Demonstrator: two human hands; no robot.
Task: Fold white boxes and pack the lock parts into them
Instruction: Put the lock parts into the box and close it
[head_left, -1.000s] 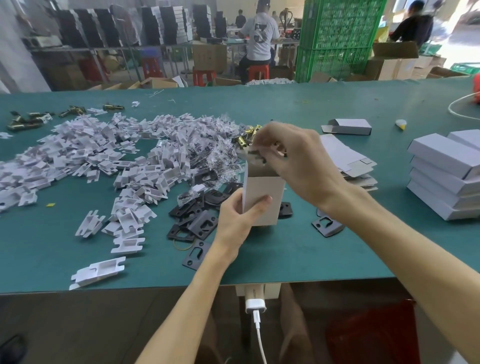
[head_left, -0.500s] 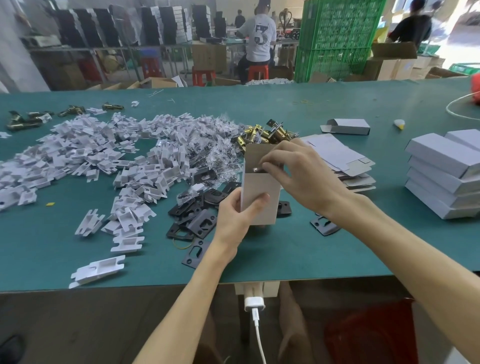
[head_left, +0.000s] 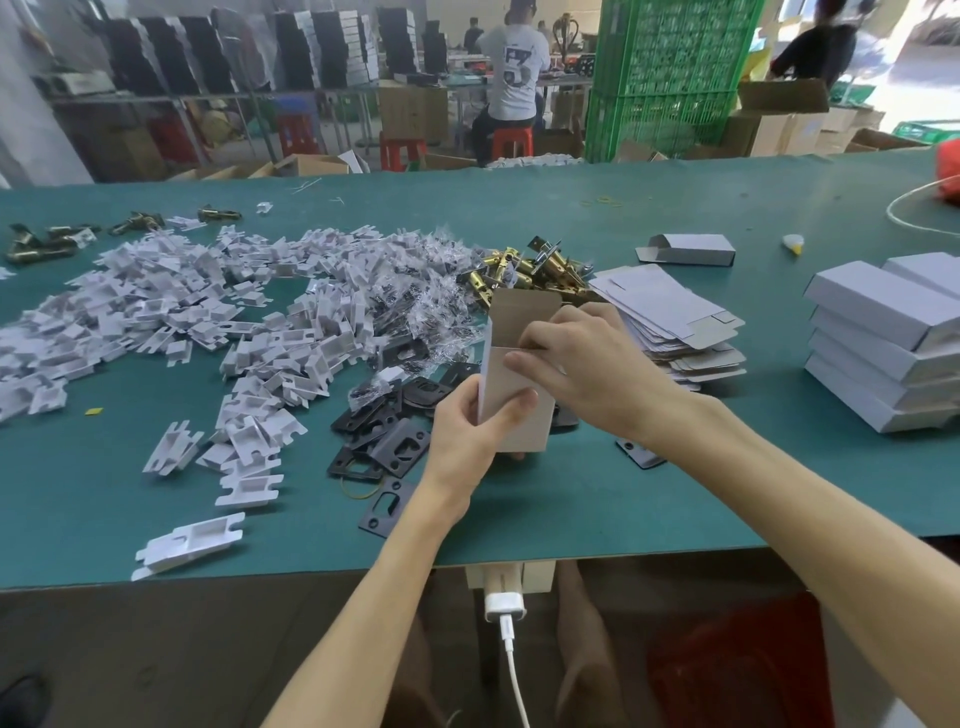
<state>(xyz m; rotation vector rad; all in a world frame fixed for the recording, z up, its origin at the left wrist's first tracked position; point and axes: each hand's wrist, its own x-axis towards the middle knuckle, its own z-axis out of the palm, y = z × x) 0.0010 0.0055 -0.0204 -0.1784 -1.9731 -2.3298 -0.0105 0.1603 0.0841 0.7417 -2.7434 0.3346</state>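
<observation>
My left hand (head_left: 470, 434) grips the lower part of an upright white box (head_left: 511, 366) whose top flap stands open. My right hand (head_left: 582, 364) is at the box's open top, fingers curled at its right edge; whether they hold a side flap is hidden. Behind the box lies a heap of brass latch bolts (head_left: 524, 270). Black strike plates (head_left: 387, 444) lie to the left of the box, and a large spread of white plastic inserts (head_left: 208, 317) covers the table's left half. Flat unfolded box blanks (head_left: 670, 312) are stacked to the right of my hands.
A pile of closed white boxes (head_left: 888, 343) stands at the right edge of the green table (head_left: 597, 499). One folded box (head_left: 691, 249) lies farther back. A few brass bolts (head_left: 47, 241) sit at the far left. A charger and cable (head_left: 504, 608) hang under the table's front edge.
My right hand has come down from above the box's opening to its top right edge. The brass bolts behind are now uncovered. My left hand has stayed on the box.
</observation>
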